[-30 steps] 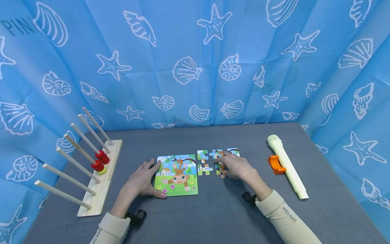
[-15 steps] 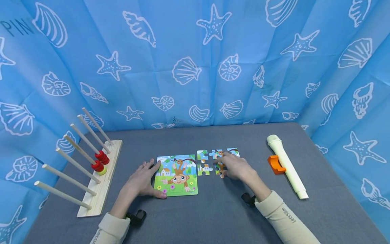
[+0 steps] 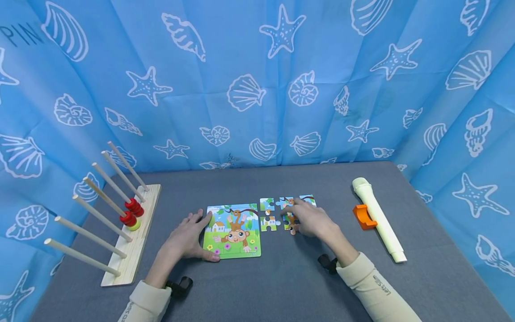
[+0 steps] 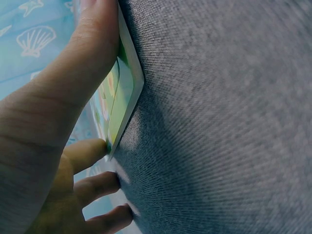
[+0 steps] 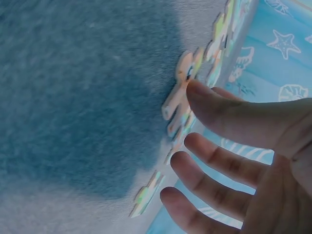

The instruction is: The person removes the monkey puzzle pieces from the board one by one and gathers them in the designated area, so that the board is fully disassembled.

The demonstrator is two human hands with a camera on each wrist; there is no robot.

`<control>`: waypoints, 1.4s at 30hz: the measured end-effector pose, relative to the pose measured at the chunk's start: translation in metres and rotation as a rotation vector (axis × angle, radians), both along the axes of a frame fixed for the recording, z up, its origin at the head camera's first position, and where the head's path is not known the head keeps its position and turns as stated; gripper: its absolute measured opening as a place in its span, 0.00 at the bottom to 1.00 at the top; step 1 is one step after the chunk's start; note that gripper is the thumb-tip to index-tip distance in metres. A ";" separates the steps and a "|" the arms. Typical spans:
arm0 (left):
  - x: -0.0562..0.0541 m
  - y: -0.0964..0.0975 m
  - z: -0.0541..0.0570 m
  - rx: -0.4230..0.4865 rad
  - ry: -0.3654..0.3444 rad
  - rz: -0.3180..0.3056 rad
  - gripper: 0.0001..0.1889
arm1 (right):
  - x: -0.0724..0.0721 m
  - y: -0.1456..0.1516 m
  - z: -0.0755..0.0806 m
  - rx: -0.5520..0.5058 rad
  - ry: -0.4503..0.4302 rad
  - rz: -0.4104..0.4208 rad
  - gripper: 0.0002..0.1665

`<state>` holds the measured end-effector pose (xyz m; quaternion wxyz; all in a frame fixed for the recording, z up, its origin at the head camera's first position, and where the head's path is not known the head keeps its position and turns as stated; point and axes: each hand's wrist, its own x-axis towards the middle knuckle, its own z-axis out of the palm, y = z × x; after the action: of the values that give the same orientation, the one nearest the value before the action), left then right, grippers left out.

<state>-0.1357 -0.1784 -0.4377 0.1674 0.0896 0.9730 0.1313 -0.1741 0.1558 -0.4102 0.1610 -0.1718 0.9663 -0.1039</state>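
Monkey-face piece: lies near the centre of the head view, right of the middle, on the counter (image 3: pixel 281 277); the right hand (image 3: pixel 313 219) covers part of this monkey-face piece (image 3: pixel 291 223).
Right grip: thumb tip touches the piece in the right wrist view; the index finger is mostly hidden behind the thumb, so whether the two pinch or merely touch cannot be told. The other three fingers are slightly bent and apart.
Neighbouring pieces: house piece (image 3: pixel 271 224) and leafy piece (image 3: pixel 267 204) to the left, an upper middle piece (image 3: pixel 286 202) partly under the fingers, a corner piece (image 3: pixel 307 199) behind the hand with its lower part covered.
Puzzle board: just left of the pieces, a monkey picture on the puzzle board (image 3: pixel 233 232); its left edge is partly covered, and the left wrist view shows only a foreshortened corner.
Left grip: released; the left hand (image 3: pixel 188 238) rests with thumb and index finger spread against the board.
Wrists: black devices (image 3: pixel 182 286) partly hidden; both cream sleeves (image 3: pixel 378 288) run off the bottom edge.
Left of the frame: peg rack (image 3: pixel 134 248) with red rings (image 3: pixel 134 206) and a yellow-green ring (image 3: pixel 135 226).
Right of the frame: pale microphone (image 3: pixel 380 219), an orange holder (image 3: pixel 364 218) beside it; whether they touch is hard to make out.
Background: blue curtain (image 3: pixel 257 125), lettering cut off at upper left.
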 end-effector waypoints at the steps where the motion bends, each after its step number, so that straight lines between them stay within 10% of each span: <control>1: 0.000 0.000 0.000 0.000 0.001 0.000 0.67 | 0.000 -0.001 0.001 -0.003 0.003 0.001 0.30; 42: -0.001 -0.001 0.000 -0.002 -0.014 -0.008 0.67 | 0.009 -0.086 0.005 -0.133 0.007 0.193 0.24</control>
<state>-0.1372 -0.1792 -0.4377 0.1750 0.0924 0.9715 0.1303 -0.1648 0.0695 -0.4053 0.1551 -0.2746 0.9369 -0.1510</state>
